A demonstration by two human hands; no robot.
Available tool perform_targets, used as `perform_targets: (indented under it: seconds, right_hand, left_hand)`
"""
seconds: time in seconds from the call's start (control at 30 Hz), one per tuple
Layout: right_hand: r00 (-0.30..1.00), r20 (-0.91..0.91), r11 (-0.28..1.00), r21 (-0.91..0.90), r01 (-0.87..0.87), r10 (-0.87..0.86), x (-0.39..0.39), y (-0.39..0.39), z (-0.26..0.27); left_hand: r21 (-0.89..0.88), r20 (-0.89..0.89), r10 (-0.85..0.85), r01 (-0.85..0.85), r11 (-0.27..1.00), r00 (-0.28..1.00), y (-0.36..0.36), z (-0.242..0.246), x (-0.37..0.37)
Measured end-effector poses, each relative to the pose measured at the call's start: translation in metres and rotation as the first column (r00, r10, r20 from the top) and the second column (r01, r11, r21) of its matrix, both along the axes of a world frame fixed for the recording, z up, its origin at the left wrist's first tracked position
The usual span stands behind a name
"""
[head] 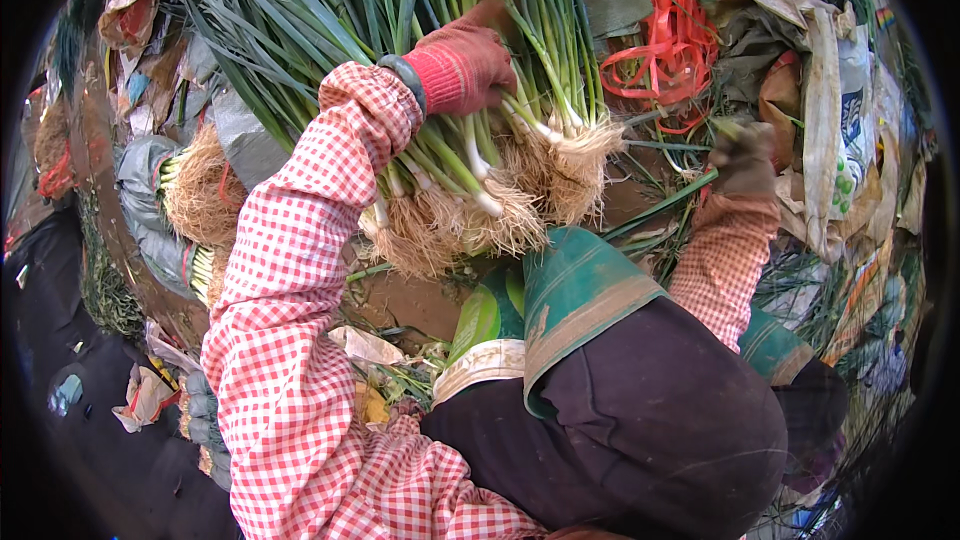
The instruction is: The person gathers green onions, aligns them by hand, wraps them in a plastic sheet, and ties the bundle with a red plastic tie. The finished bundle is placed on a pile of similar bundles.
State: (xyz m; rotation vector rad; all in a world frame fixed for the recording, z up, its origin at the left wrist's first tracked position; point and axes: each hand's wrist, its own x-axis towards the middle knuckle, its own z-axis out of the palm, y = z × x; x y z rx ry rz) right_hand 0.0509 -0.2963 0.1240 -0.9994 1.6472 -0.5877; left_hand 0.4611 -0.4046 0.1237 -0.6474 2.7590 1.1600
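Note:
A large pile of green onions point(315, 22) lies before me, its white stems and tan roots point(442, 221) towards me. Over the stems lies my left hand point(463, 64) in a red knit glove, its fingers blurred and partly turned away, so I cannot tell whether they grip a stalk. More onions point(566, 109) lie to its right, their roots bunched at the near end. My right hand point(742, 156), in a dark brown glove, is off to the right, apart from the pile. It is motion-blurred, with a small pale green bit at its fingertips that I cannot make out.
Tangled red plastic strapping point(667, 45) lies beyond my right hand. Tied bundles of onions in grey wrapping point(154, 180) stand at the left. Old sacks point(821, 127) and plastic litter crowd the right. My dark-trousered knee point(652, 405) and green leg covering point(574, 300) fill the near ground.

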Motion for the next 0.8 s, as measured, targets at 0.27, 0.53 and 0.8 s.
perform_targets:
  seconds: [0.27, 0.53, 0.8]
  right_hand:
    - [0.786, -0.168, 0.804, 0.123, -0.582, 0.595, 0.191, -0.014, 0.036]
    - [0.994, -0.042, 0.995, -0.02, -0.102, 0.101, 0.157, -0.001, -0.005]
    - [0.968, -0.004, 0.936, 0.255, -0.243, 0.252, 0.156, -0.037, -0.099]
  left_hand:
    - [-0.388, 0.134, 0.198, -0.132, 0.912, 0.971, 0.009, 0.049, -0.02]
    - [-0.362, 0.265, 0.161, -0.057, 0.93, 0.951, 0.019, 0.023, -0.026]
    - [-0.34, 0.188, 0.184, -0.112, 0.934, 0.965, 0.019, 0.015, -0.018]
